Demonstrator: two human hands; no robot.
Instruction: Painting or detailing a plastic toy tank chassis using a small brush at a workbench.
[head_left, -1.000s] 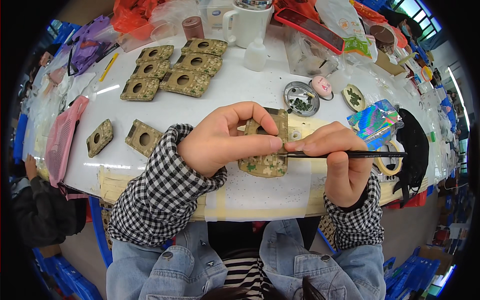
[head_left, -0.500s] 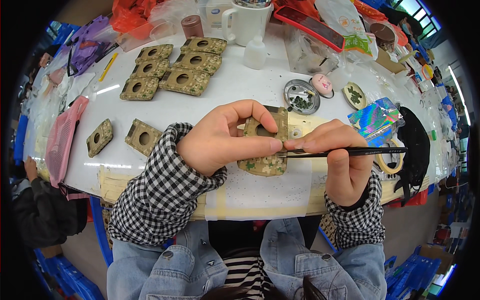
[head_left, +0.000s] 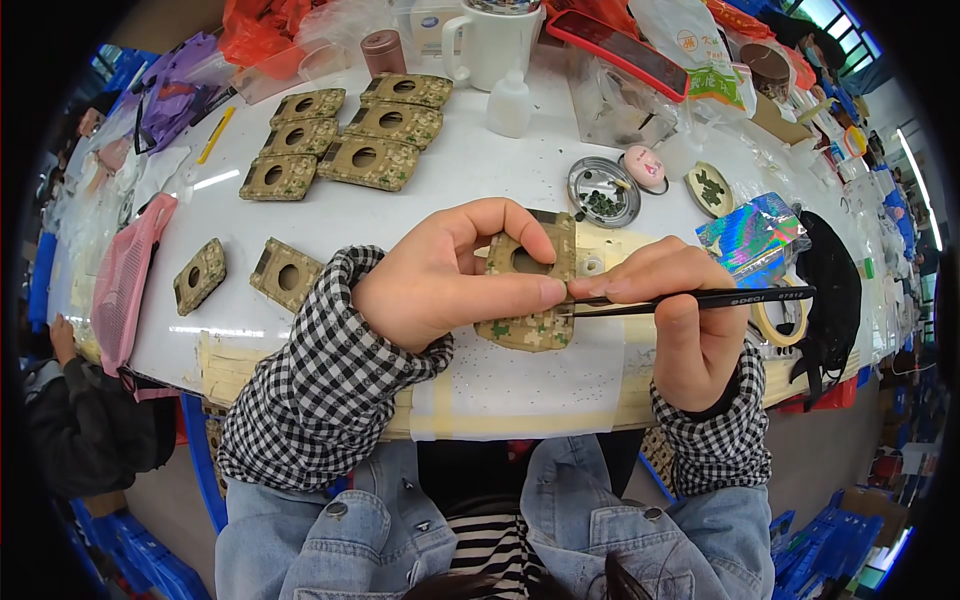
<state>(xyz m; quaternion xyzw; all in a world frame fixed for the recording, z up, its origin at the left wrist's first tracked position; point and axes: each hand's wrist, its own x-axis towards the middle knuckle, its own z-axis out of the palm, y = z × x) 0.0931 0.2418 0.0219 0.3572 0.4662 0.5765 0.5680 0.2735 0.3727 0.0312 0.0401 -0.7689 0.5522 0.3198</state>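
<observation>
- Our left hand (head_left: 440, 280) pinches the camouflage pad (head_left: 530, 300), just below the round tin (head_left: 603, 190).
- Our right hand (head_left: 690, 320) grips black tweezers (head_left: 690, 298), their tip touching the pad.

Both hands (head_left: 560, 300) fingertip to fingertip, left (head_left: 440, 275) pinching, right (head_left: 690, 320) seemingly curled.

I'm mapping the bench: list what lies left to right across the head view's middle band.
Pink mesh bag → two loose camouflage pieces → left hand → held camouflage piece → right hand → tape roll
</observation>
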